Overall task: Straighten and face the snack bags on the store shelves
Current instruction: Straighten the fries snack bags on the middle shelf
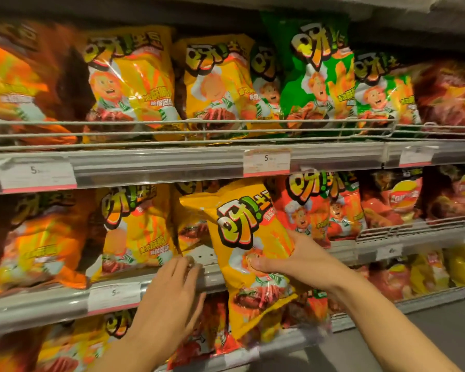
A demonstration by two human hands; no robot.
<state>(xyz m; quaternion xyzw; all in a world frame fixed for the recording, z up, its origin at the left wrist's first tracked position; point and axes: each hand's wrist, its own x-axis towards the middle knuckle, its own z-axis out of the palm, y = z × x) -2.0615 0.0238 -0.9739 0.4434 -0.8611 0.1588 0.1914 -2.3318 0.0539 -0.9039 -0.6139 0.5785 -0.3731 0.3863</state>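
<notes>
My right hand (287, 260) grips a yellow snack bag (249, 253) by its right side, thumb on the front. The bag is tilted and held out in front of the middle shelf (172, 281), its top leaning left. My left hand (173, 288) reaches with straight fingers to the front edge of that shelf, just left of the bag, holding nothing. A gap in the row shows behind the held bag, with more yellow bags (134, 229) to its left and red-orange bags (317, 210) to its right.
The upper shelf (188, 157) carries yellow, green (317, 76) and dark red bags behind a wire rail. Price tags (266, 162) sit on the shelf edges. A lower shelf holds more bags. Grey floor shows at the bottom right.
</notes>
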